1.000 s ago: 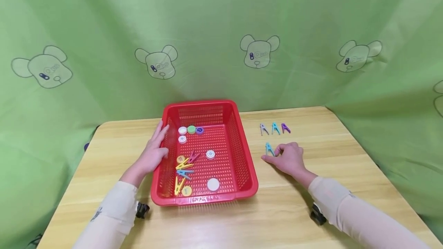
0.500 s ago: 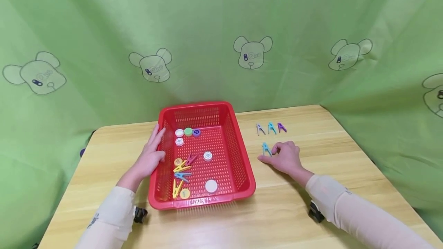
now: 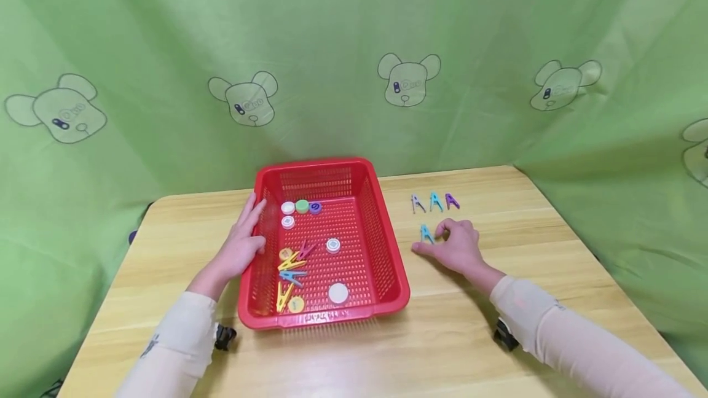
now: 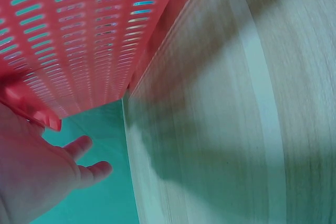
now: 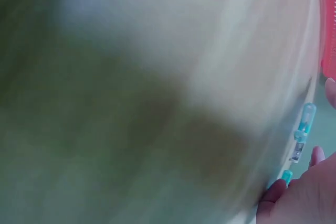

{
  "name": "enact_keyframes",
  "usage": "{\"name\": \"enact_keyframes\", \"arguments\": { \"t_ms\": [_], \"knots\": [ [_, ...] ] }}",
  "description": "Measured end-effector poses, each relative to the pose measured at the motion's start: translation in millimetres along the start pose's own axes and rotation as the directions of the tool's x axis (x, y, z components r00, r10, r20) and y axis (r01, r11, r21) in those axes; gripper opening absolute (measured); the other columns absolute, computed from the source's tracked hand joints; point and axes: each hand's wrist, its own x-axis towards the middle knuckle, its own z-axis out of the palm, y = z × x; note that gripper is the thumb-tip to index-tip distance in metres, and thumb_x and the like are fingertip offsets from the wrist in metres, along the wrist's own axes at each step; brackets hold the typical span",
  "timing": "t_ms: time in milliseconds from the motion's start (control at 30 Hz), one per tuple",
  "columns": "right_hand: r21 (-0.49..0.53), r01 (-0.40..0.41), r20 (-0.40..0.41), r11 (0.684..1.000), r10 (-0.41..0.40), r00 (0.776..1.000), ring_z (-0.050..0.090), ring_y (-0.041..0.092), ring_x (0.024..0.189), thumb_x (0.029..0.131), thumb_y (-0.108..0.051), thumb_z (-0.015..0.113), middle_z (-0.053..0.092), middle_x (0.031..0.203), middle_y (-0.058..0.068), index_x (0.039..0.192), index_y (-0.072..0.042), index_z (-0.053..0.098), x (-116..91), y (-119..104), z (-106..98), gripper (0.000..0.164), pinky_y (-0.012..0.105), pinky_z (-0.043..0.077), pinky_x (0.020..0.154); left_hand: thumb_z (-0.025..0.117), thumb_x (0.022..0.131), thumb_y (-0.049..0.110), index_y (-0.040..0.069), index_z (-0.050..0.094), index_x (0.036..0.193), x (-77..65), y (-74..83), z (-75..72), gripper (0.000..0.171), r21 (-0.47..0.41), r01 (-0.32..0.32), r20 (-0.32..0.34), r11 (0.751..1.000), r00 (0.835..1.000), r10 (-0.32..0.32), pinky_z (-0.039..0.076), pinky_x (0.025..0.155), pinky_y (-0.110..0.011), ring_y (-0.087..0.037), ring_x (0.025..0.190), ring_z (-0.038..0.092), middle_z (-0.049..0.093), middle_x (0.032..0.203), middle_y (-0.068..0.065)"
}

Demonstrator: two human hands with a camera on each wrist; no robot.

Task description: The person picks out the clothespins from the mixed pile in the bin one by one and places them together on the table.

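My left hand rests on the left rim of a red plastic basket, fingers stretched along it. In the left wrist view, two fingers reach past the slotted basket wall. To the basket's right, my right hand is at a light blue clothespin on the table, thumb and index finger spread on either side of its legs. The right wrist view shows that clothespin with the fingertips apart from it. Behind it, a grey-purple clothespin, a blue clothespin and a purple clothespin form a row.
Inside the basket lie yellow clothespins, a blue clothespin, a dark pink clothespin and several round caps, such as a white cap and a green cap. A green curtain hangs behind the wooden table.
The light blue clothespin has shifted slightly toward the row behind it. My right thumb and index finger have spread a little apart around it. My left hand stays on the basket rim.
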Motion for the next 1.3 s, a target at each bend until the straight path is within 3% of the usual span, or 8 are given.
{"name": "enact_keyframes", "arguments": {
  "t_ms": [300,400,567,800,1033,1300],
  "knots": [
    [0.064,0.019,0.01,0.998,-0.02,1.0,0.034,0.044,0.118,0.072,-0.056,0.083,0.042,0.125,0.025,0.106,-0.006,0.055,8.6,-24.4,-6.0,0.067,0.056,0.041,0.088,0.055,0.074,-0.008,0.009,0.017,0.161,-7.6,1.1,-3.6,0.097,-0.022,0.025,-0.011,0.999,1.0,-0.025,0.022,0.111,-0.062,-0.037,0.149,-0.007,-0.012,0.166,0.006],
    [0.087,0.06,-0.012,0.994,-0.06,0.998,0.033,0.045,0.121,0.075,-0.052,0.083,0.041,0.128,0.025,0.111,-0.006,0.056,11.2,-34.6,-7.8,0.064,0.058,0.04,0.091,0.055,0.075,-0.008,0.01,0.017,0.161,-10.1,0.6,-3.9,0.096,-0.031,0.037,-0.017,0.999,0.999,-0.037,0.027,0.109,-0.062,-0.038,0.148,-0.007,-0.012,0.166,0.005],
    [0.124,0.14,-0.05,0.982,-0.134,0.99,0.034,0.044,0.121,0.079,-0.042,0.082,0.041,0.129,0.023,0.115,-0.009,0.059,13.3,-50.7,-9.7,0.055,0.059,0.038,0.092,0.054,0.075,-0.008,0.011,0.018,0.161,-12.3,-2.6,-1.2,0.095,-0.031,0.045,-0.022,0.999,0.999,-0.045,0.024,0.11,-0.063,-0.038,0.148,-0.007,-0.012,0.165,0.008],
    [0.179,0.251,-0.085,0.951,-0.239,0.967,0.037,0.037,0.117,0.078,-0.036,0.084,0.045,0.122,0.018,0.118,-0.012,0.065,7.0,-83.3,-8.3,0.05,0.056,0.035,0.092,0.052,0.077,-0.006,0.012,0.019,0.161,-8.0,-3.6,3.2,0.092,-0.029,0.05,-0.026,0.998,0.998,-0.051,0.029,0.109,-0.06,-0.036,0.149,-0.006,-0.01,0.165,0.012],
    [0.187,0.312,-0.037,0.932,-0.31,0.95,0.039,0.031,0.116,0.08,-0.035,0.083,0.045,0.117,0.013,0.121,-0.01,0.064,0.7,-120.2,-7.1,0.051,0.052,0.043,0.086,0.053,0.076,-0.005,0.011,0.022,0.16,2.5,0.3,7.2,0.091,0.002,0.02,-0.037,1.0,0.999,-0.02,0.013,0.114,-0.062,-0.035,0.149,-0.004,-0.008,0.165,0.011],
    [0.152,0.342,0.051,0.927,-0.353,0.934,0.039,0.03,0.114,0.081,-0.034,0.082,0.045,0.119,0.013,0.124,-0.013,0.062,2.6,-149.9,0.5,0.053,0.051,0.047,0.082,0.053,0.076,-0.003,0.012,0.023,0.16,5.5,3.7,5.1,0.091,0.04,0.027,-0.052,0.999,0.998,-0.025,0.012,0.114,-0.062,-0.037,0.149,-0.002,-0.007,0.166,0.011]
  ]
}}
